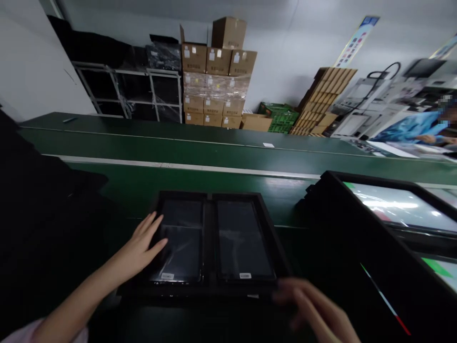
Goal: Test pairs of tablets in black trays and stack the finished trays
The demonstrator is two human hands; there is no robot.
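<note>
The black two-compartment tray (182, 194) lay on the green conveyor belt (214, 143), directly ahead of the operator. Both compartments were occupied, one dark display panel in each, so the tray showed 2 panels seated and 0 compartments vacant. The left panel (182, 243) and the right panel (243, 240) each carried 1 white label (244, 275) near the lower edge.

The left hand (141, 245) lay open on the left panel, fingers spread, holding nothing. The right hand (307, 309) was blurred beside the tray's near right corner, fingers slightly apart; contact with the rim could not be determined.

A second black tray (332, 200) stood to the right, with 2 glossy panels (396, 205) visible. A co-worker's blue sleeve (410, 128) appeared beyond it.
</note>
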